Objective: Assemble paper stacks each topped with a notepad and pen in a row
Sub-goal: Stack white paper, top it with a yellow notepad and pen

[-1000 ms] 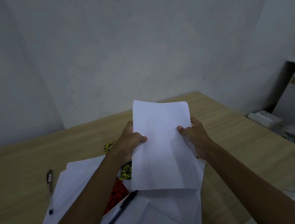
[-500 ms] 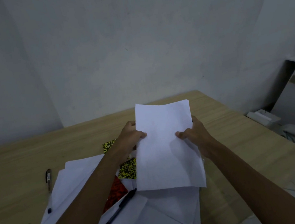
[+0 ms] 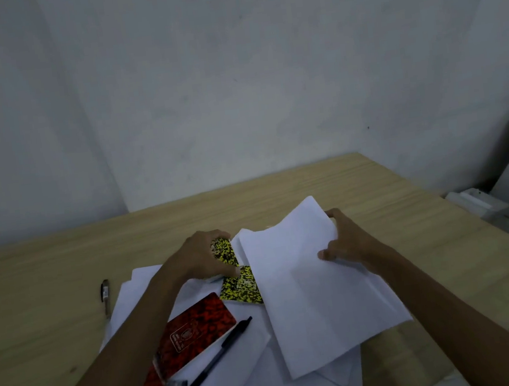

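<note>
Head: right hand (image 3: 350, 243) grips paper sheet (image 3: 316, 288); left hand (image 3: 198, 257) on yellow notepad (image 3: 236, 275)

Notepad (image 3: 197, 334) and pen (image 3: 216, 359) on loose sheets (image 3: 244, 383), left of paper stack (image 3: 316, 291).

Dim room, bare pale grey walls (image 3: 233, 83) met in a corner behind, light wooden surface (image 3: 310, 186) ran to them, white clutter (image 3: 478, 200) sat beyond its right edge

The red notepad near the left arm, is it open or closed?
Closed: the red notepad lies flat on the loose white sheets, its patterned cover facing up.
</note>
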